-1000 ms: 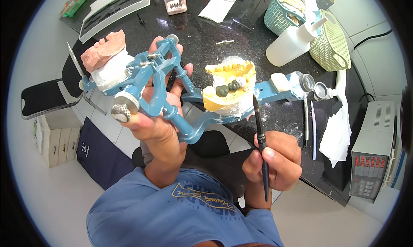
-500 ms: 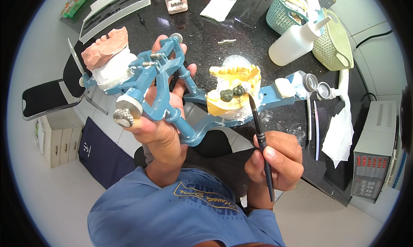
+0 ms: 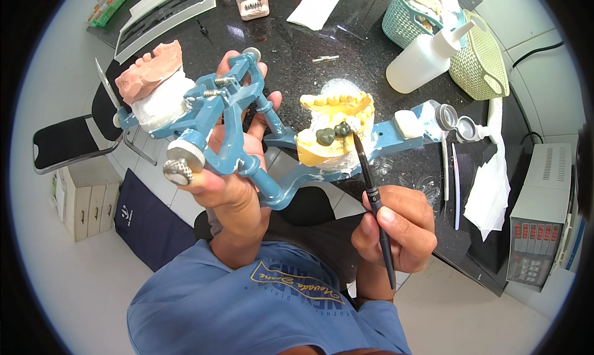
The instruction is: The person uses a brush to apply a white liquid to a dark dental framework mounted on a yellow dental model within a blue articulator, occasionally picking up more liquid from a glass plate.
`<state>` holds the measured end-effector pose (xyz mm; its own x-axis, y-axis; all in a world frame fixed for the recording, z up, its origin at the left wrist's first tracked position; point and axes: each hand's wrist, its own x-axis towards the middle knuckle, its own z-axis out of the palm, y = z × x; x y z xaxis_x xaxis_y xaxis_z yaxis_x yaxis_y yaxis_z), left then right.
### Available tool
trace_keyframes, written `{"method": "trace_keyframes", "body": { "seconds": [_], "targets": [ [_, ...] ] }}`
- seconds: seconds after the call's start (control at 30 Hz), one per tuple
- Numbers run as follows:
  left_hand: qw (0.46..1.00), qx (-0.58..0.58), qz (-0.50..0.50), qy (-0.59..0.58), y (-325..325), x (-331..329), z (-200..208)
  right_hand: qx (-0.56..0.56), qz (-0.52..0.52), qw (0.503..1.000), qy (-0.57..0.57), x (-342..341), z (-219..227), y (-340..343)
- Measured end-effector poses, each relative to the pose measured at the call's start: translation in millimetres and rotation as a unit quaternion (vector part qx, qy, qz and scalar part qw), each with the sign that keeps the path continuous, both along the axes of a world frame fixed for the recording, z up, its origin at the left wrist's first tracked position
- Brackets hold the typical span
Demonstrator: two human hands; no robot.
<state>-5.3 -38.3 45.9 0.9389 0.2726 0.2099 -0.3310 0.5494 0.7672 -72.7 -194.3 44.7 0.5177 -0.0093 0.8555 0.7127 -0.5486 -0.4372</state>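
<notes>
While the left hand [image 3: 232,169] grips the blue hinged frame [image 3: 247,138], the right hand [image 3: 396,228] pinches a thin brush [image 3: 371,188] at the yellow teeth model [image 3: 334,129]. It looks like fine touch-up work, so the next stroke needs a steady tip.

Free room is seen on the dark bench [image 3: 291,51] behind the articulator [image 3: 247,138]; rightward passage is barred by a white bottle [image 3: 427,55] and two baskets [image 3: 479,61].
</notes>
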Motion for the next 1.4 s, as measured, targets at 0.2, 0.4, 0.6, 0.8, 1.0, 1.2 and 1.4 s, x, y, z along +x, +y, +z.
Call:
{"method": "trace_keyframes", "body": {
  "seconds": [0.2,0.4,0.6,0.8,1.0,1.2,1.4],
  "targets": [
    [1.0,0.005,0.007,-0.002,0.7,-0.3,1.4,-0.003,-0.001,1.0,0.007,-0.1,2.0,0.6],
    [1.0,0.006,0.004,-0.026,2.9,0.2,-1.7,0.003,0.005,1.0,0.0,-0.1,0.5,-0.6],
    [0.999,0.014,0.038,0.014,-5.8,0.5,8.1,0.006,0.004,1.0,-0.002,1.1,1.1,-0.8],
    [0.999,0.011,0.015,-0.028,2.3,1.0,-2.4,0.001,0.004,1.0,0.001,1.0,2.5,-0.4],
    [0.998,0.026,0.048,0.037,-7.8,0.3,10.6,0.003,0.002,1.0,-0.003,1.5,0.9,-0.2],
    [0.999,0.003,0.029,0.017,-2.4,1.2,4.8,0.012,0.006,1.0,-0.001,-0.5,2.5,-0.3],
    [1.0,0.011,0.024,0.01,-1.4,0.6,4.7,0.02,0.009,1.0,0.014,-0.8,3.0,1.0]
  ]
}}
